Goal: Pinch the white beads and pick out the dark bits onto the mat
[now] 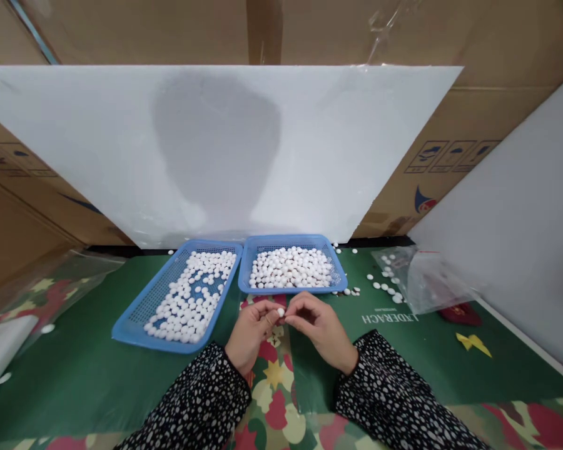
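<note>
My left hand pinches a small white round piece between thumb and forefinger. Close against its right side is my right hand, its thumb and forefinger pressed together; what lies between those fingertips is too small to make out. Just beyond the hands, a blue mesh basket carries a heap of similar white pieces. To the left, a second blue basket, set at an angle, has white pieces spread over its floor.
Loose white pieces lie right of the baskets, by a clear plastic bag. A yellow scrap rests at the right. Another clear bag is at the left. Behind stand a white board and cardboard.
</note>
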{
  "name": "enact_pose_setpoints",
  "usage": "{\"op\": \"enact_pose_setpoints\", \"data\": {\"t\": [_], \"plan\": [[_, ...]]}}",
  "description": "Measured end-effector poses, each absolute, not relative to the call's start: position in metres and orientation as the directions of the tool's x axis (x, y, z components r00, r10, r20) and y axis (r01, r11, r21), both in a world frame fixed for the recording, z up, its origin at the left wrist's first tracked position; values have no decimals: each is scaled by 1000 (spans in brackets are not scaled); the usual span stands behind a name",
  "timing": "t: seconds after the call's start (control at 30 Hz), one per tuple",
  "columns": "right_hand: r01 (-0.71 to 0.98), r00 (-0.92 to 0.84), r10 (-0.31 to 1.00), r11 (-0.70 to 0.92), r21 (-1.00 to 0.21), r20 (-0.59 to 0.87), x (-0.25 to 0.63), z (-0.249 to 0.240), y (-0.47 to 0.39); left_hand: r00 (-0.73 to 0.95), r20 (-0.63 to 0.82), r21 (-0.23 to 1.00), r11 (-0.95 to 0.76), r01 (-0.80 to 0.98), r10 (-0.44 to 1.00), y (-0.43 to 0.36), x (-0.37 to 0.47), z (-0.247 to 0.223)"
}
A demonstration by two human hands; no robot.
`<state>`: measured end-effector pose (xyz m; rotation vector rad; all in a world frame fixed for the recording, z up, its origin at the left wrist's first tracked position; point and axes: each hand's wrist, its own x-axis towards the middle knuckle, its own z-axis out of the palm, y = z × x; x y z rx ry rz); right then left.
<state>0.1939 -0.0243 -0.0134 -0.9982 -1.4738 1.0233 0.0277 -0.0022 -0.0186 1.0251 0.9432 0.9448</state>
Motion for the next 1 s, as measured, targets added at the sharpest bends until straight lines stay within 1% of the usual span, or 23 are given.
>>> {"op": "enact_pose_setpoints", "data": {"t": [0.1, 0.23, 0.4, 0.5, 0.57, 0.63, 0.8, 0.93, 1.0], "plan": [[77, -107, 951, 300, -951, 292, 193, -17, -24, 297, -176, 952, 239, -192, 938, -3, 28, -20], [72, -84, 961, 270, -960, 264, 192, -21, -24, 286, -172, 957, 228, -177, 943, -4, 27, -20], [69, -83, 978, 195, -978, 189, 190, -25, -26, 285, -82, 993, 102, -55, 955, -3, 22, -13], [5, -93, 986, 141, -990, 140, 189, -25, -29, 292, -50, 998, 39, 43, 955, -2, 19, -9], [-48, -107, 986, 127, -991, 132, 188, -24, -30, 289, -34, 996, 10, 84, 957, -2, 18, -7], [-54, -120, 982, 142, -988, 148, 188, -22, -31, 300, -28, 996, -1, 95, 954, -2, 18, -8], [98, -101, 963, 260, -961, 250, 191, -19, -29, 345, -33, 999, 23, 32, 938, -4, 19, -12], [113, -124, 954, 288, -951, 274, 188, -14, -29, 358, -42, 999, 31, 34, 933, -3, 17, -10], [121, -157, 934, 340, -933, 320, 189, -8, -27, 363, -43, 999, 37, 24, 931, 0, 15, -4]]}}
